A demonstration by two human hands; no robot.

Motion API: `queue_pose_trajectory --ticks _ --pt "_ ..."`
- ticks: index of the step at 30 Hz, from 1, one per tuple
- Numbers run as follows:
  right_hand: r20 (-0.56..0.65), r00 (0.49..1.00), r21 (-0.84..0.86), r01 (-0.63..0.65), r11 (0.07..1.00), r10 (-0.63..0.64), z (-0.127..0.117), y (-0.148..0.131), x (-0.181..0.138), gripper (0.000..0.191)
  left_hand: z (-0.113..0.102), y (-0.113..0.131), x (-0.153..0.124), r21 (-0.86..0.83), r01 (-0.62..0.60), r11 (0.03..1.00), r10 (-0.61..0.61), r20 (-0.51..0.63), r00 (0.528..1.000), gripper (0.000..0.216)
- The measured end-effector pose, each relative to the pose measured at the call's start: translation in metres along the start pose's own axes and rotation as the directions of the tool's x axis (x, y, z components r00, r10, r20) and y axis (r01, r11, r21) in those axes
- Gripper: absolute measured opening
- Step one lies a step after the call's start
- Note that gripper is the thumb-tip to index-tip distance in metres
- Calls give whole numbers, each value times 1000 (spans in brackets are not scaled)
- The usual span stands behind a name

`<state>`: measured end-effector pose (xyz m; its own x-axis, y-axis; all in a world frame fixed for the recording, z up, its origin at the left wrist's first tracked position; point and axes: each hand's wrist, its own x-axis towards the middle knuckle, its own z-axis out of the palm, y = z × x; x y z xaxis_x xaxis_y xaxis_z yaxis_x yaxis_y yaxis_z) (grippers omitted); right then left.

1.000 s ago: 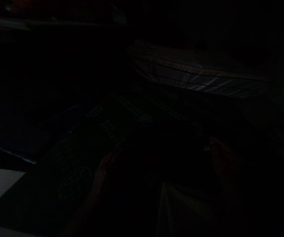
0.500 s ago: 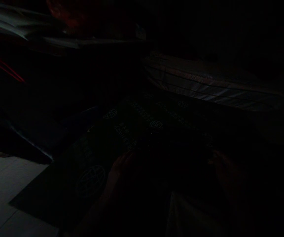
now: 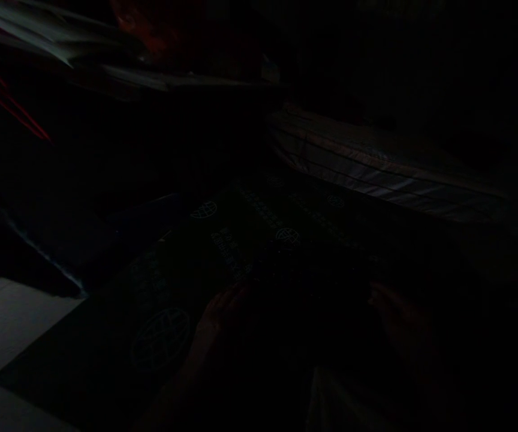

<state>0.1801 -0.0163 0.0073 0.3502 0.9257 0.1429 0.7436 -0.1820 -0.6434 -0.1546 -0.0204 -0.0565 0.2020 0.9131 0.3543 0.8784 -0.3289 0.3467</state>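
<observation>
- Head view: little light is given, and much detail is lost in shadow.
- A dark thing (image 3: 313, 273) is seen between the two hands and slightly beyond the fingers, flanked on one side by the left hand (image 3: 223, 306) and on the other by the right hand (image 3: 389, 306). Neither hand can be called clearly nearer to it.
- Its outline is swallowed by the dark; its long axis seems to be laid across, from one hand towards the other, but this cannot be told for sure.
- The fingers of both hands are turned inward towards it. Whether it is grasped, merely touched or left free by either hand cannot be told.
- Beneath the dark thing, a green board (image 3: 106, 342) is spread, its printed globe marks and lettering shown left of the left hand and beyond both hands.
- Between the forearms, below the hands, a pale fold (image 3: 331, 399) is faintly seen; what it belongs to cannot be told.
- Beyond the right hand, past the far edge of the board, a striped pad (image 3: 376, 177) is seen.
- Well left of the left hand, pale floor (image 3: 20, 324) is shown; farther off on that side, a red cord (image 3: 14, 110) is hung.
</observation>
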Motion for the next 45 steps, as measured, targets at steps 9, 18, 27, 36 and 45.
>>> queue_pose_trajectory --ticks 9,18,27,36,45 --pt "210 900 -94 407 909 -381 18 -58 47 27 7 -5 -4 -29 -8 1000 8 -12 1000 36" --pt "458 781 -340 595 728 -425 65 -100 107 22 -2 2 -6 -16 -6 1000 6 -10 1000 36" --pt "568 738 -373 625 686 -365 101 -101 137 15 -16 14 -6 -11 35 999 -35 4 999 35" --pt "604 714 -361 642 677 -355 111 -101 140 14 -18 14 -6 -34 36 999 -35 9 999 37" --pt "624 674 -342 691 636 -396 117 -100 145 12 -20 15 -5 -51 36 998 -35 17 999 36"
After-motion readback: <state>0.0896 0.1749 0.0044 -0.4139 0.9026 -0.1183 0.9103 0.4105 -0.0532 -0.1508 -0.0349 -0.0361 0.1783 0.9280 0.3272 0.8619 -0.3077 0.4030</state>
